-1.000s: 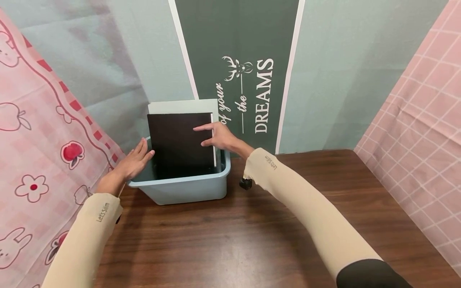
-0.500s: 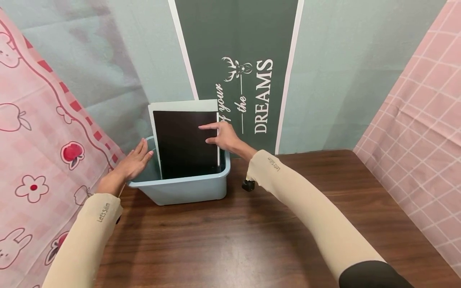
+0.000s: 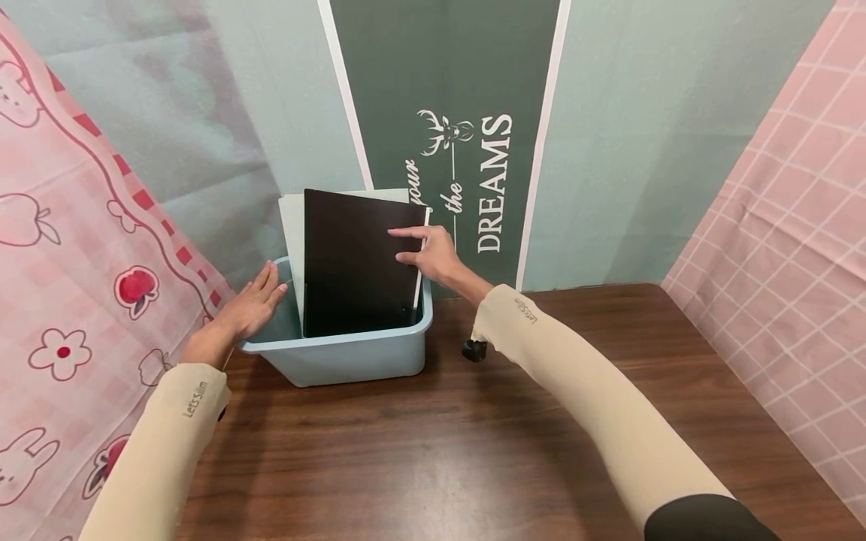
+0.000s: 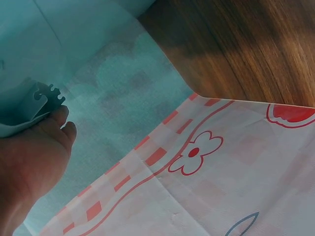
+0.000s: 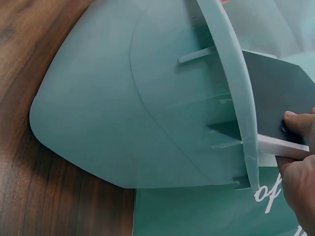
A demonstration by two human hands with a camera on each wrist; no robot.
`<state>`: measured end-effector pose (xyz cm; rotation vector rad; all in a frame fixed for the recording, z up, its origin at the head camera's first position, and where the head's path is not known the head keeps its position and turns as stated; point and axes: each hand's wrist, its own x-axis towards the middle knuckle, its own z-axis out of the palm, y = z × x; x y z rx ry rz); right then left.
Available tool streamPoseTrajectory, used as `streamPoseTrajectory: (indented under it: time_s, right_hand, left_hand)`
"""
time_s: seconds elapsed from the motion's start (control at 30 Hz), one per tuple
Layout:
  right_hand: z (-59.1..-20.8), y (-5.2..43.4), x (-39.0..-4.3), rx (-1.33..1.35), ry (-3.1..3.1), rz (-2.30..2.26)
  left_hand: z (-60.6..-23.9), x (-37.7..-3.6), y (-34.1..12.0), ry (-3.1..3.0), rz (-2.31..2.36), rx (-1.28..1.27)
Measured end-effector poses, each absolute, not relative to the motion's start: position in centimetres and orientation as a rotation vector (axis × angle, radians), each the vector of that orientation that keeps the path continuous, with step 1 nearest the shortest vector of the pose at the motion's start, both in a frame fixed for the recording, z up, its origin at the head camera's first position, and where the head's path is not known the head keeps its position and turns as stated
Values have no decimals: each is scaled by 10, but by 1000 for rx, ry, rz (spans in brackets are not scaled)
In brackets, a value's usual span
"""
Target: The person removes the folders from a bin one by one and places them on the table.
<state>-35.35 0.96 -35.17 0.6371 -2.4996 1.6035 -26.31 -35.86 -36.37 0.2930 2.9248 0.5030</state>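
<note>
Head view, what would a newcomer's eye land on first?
Probably the black-covered book, standing tilted in the blue bin and gripped at its right side by the right hand. The left hand rests at the bin's left side. Behind, sideways white letters spell DREAMS.

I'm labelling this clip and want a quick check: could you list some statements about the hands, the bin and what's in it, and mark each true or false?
1. The right hand holds a black flat item near its edge. True.
2. The left hand is touching the rim of the bin. True.
3. The bin is bright red. False: it is light blue.
4. A pale panel stands behind the black flat item. True.
5. The black flat item lies flat on the wooden table. False: it stands tilted, its lower part inside the bin.
</note>
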Motion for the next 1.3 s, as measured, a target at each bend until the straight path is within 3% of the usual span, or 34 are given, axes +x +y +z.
streamPoseTrajectory:
  time_s: [1.3]
  right_hand:
    - [-325,56,-345,424,-1987,2166]
  left_hand:
    - [-361,-261,-358,2887,596,271]
